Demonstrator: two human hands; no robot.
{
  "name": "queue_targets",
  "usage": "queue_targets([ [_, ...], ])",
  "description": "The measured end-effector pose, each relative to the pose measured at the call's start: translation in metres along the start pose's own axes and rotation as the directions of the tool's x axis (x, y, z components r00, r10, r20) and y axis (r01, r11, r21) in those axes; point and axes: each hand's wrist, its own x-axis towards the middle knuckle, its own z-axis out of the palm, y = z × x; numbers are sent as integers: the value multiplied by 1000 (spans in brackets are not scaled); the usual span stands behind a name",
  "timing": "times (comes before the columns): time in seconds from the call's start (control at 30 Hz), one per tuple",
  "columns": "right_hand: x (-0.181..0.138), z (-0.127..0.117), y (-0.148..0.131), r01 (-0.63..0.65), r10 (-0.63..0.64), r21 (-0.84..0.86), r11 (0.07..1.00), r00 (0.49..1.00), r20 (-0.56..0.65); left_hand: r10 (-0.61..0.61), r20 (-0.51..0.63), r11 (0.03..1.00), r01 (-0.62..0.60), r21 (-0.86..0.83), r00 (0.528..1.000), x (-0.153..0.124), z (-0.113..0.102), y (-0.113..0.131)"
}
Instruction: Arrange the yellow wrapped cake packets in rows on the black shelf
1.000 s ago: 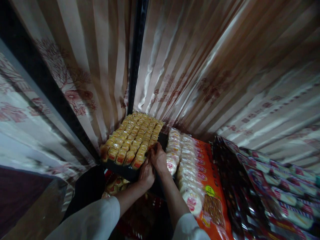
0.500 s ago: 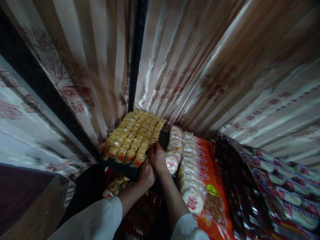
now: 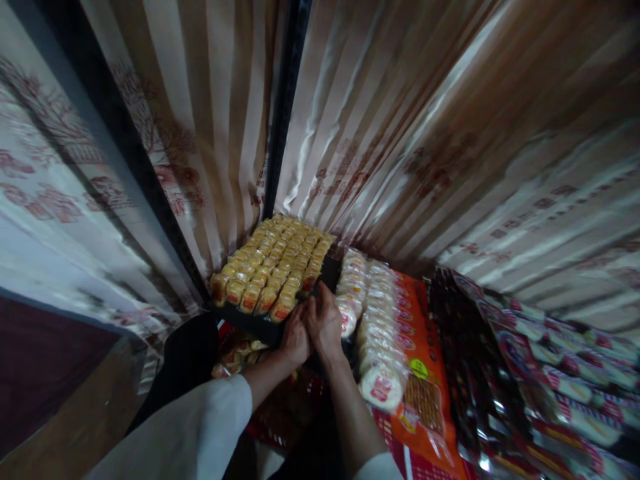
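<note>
Rows of small yellow wrapped pastries fill most of a black tray. At the tray's front right corner my left hand and my right hand are close together, almost touching. The fingers of both are curled inward, and whatever lies between them is hidden. My right hand reaches slightly farther forward, beside the end of the rightmost pastry row. Just right of it stand stacked round white wrapped cakes.
A second row of white cakes, an orange packet, dark glossy packets and white-and-red packs lie rightward. Below is a red basket with wrapped items. Pleated printed curtains and dark posts stand behind.
The view has shifted a little, moving the tray slightly right in the picture. Both hands remain at the tray's front right corner, with the fingers a bit differently bent.
</note>
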Motion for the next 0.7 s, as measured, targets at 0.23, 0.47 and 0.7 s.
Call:
queue_targets([
  [0.23,-71,-19,-29,-80,77,156,985,997,23,244,176,888,-292,356,954,-63,-29,-10],
  [0.47,-153,16,-32,-147,98,222,964,971,218,86,148,943,-128,306,985,-124,-72,-43],
  [0.7,-181,63,-11,-232,187,57,971,889,418,-339,16,806,282,520,941,-120,-96,-75],
])
